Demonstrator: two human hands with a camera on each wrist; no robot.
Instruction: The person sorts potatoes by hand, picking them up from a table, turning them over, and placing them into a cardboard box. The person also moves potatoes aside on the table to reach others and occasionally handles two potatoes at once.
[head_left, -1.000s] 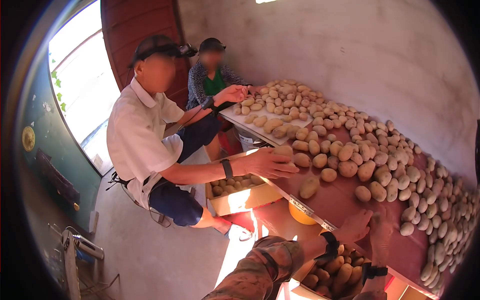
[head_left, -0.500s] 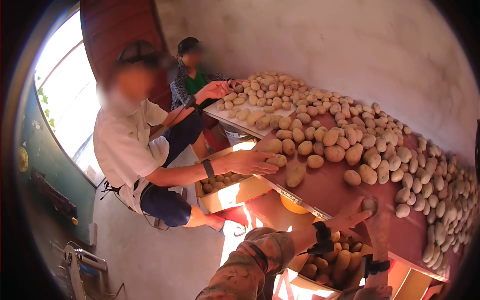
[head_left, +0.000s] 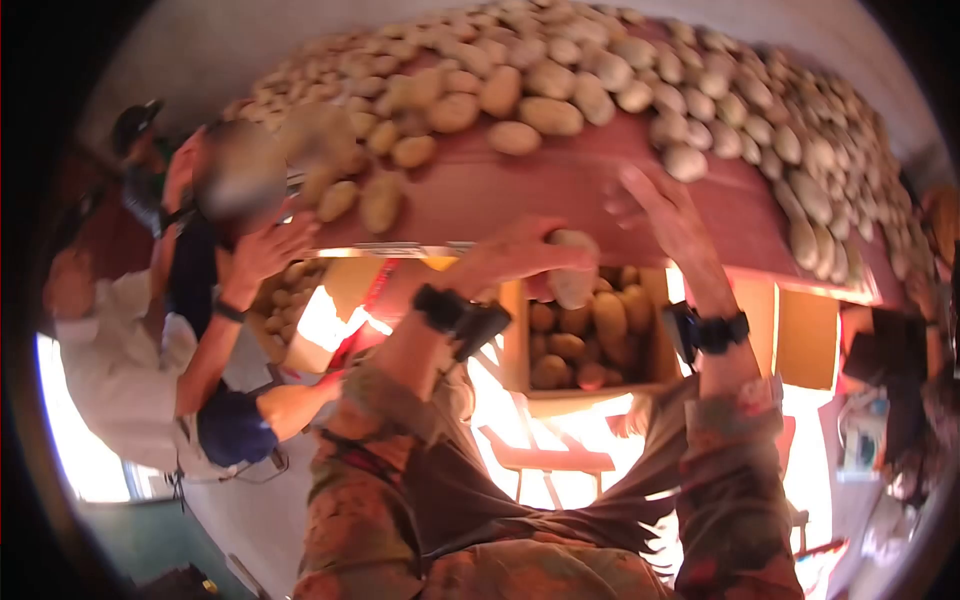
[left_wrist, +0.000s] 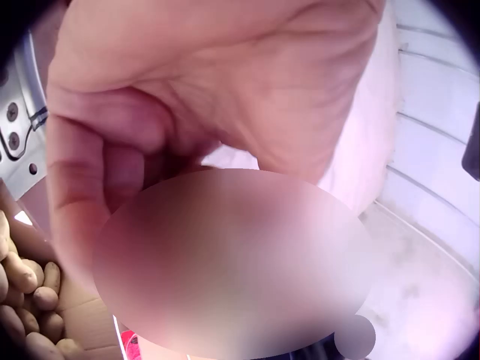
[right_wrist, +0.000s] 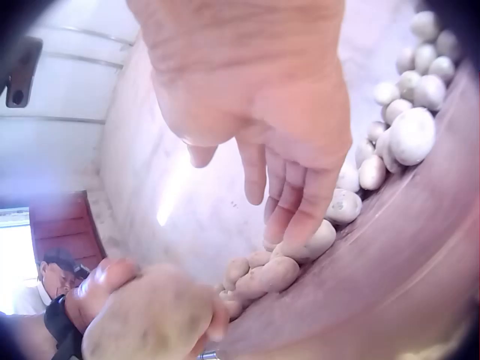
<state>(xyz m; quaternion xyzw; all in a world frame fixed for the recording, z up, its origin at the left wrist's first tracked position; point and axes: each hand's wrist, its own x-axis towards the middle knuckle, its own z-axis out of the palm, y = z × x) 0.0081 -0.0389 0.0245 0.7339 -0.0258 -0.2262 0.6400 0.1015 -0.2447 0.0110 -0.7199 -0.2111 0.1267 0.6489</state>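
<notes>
"Clamping a potato (head_left: 574,280) with thumb and fingers, the left hand (head_left: 495,255) is hovering by the table's (head_left: 480,185) near edge, over the box (head_left: 590,403)!"

"What could be going wrong?"

"Fingers loosening too soon could be sending it down hard, bruising those below."

"And the right hand (head_left: 668,215)?"

"Hanging partly apart, its fingers are gripping nothing near the heap (head_left: 550,115); a careless sweep could be rolling some off."

"What are we missing?"

"Motion is smearing both hands, a blurred patch is masking the left wrist view, and I'm failing to tell whether the right fingertips are touching any potatoes."
</notes>
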